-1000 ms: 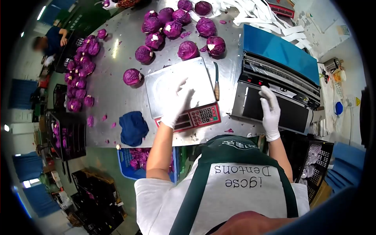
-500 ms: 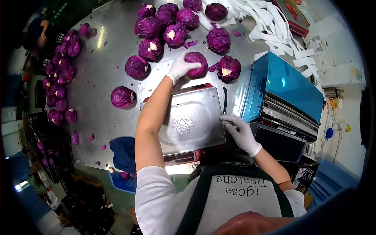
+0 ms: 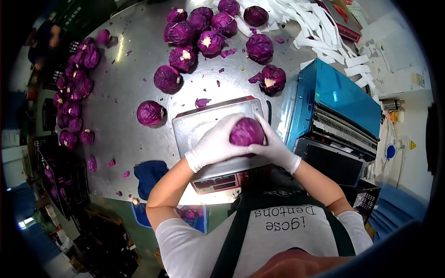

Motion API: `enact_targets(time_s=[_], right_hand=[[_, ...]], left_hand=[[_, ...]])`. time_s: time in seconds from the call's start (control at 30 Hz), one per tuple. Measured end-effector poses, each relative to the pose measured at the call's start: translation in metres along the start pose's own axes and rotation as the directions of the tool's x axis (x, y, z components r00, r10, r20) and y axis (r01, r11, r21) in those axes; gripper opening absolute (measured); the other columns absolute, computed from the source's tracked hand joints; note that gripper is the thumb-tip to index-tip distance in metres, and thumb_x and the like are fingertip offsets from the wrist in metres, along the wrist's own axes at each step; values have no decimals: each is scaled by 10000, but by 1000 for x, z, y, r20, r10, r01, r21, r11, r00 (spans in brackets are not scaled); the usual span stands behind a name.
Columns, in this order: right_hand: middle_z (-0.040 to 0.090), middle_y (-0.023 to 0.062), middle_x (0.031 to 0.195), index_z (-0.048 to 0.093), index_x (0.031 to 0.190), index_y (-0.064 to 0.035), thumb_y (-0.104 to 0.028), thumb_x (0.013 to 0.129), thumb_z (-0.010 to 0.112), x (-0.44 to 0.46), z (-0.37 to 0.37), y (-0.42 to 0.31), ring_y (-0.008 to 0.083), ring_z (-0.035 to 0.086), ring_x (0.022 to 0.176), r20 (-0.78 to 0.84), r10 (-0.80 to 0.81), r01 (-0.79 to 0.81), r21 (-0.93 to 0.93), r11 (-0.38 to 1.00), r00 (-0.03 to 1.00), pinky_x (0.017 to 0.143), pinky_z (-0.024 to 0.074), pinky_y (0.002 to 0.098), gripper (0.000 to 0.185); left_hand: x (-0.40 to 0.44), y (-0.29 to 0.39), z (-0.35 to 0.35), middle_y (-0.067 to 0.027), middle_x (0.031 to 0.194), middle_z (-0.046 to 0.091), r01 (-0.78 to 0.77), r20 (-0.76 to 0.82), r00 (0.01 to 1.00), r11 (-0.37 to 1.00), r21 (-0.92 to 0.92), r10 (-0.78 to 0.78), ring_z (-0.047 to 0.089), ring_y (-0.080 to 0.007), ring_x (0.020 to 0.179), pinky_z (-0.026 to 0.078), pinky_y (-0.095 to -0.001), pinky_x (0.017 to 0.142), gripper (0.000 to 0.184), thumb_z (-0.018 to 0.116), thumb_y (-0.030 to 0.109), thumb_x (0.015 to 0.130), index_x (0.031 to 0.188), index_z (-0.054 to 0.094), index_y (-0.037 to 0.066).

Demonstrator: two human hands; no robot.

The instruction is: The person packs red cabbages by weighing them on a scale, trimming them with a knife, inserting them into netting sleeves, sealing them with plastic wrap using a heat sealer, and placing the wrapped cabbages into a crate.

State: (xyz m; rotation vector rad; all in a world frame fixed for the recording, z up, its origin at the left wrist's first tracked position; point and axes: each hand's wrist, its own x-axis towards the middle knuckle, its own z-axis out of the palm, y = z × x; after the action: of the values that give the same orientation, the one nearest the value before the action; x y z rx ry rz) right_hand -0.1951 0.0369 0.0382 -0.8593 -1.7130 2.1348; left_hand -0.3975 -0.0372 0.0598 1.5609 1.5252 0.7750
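Both gloved hands are wrapped round a red cabbage [image 3: 246,132] over the steel platform of a weighing scale [image 3: 197,125]. My left hand [image 3: 219,142] grips its left side, while my right hand [image 3: 274,147] presses on its right side and front. Whether the cabbage touches the platform is hard to tell. The scale's red-edged display panel [image 3: 215,183] faces me. A torn purple leaf [image 3: 202,103] lies just behind the scale. One cabbage [image 3: 150,113] rests to the left of the scale, and another [image 3: 272,79] behind it on the right.
More cabbages [image 3: 212,42] sit at the back of the steel table [image 3: 116,120], with a further row [image 3: 76,88] along its left edge. At right stands a blue machine [image 3: 343,102], with white strips [image 3: 315,28] behind it. A dark blue cloth [image 3: 150,176] lies at the front edge.
My left hand has brought the cabbage from behind the scale to over its platform. My right hand has left the scale's right edge and now holds the cabbage too.
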Motion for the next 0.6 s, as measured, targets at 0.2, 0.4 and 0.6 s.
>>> enact_targets(time_s=[0.2,0.4,0.6], right_hand=[[415,228,1359,295,1451,-28,-311,688,840,-19,-3,26,347,422,1274,-53,-76,37,-520,853,996,1108,317,403,980],[358,207,1431,242,1467,-32,-305,711,825,-19,-6,16,332,346,1359,-4,-23,19,-420,907,1000,1139,268,401,993],[385,213,1426,272,1458,-37,-382,703,811,-15,-20,4,386,394,1290,83,45,16,-617,787,996,1109,304,431,990]], left_hand=[[79,-37,-54,-222,1338,516,91,-46,994,992,-87,-96,494,-301,1255,379,-367,1056,696,703,344,827,1361,444,-20],[257,-146,-93,-223,1304,531,477,-700,712,773,417,-62,514,-408,1187,437,-462,991,798,625,550,820,1429,388,92],[275,-164,-105,-208,1122,641,580,-614,758,657,482,-219,622,-382,1028,517,-446,868,665,648,569,791,1319,550,177]])
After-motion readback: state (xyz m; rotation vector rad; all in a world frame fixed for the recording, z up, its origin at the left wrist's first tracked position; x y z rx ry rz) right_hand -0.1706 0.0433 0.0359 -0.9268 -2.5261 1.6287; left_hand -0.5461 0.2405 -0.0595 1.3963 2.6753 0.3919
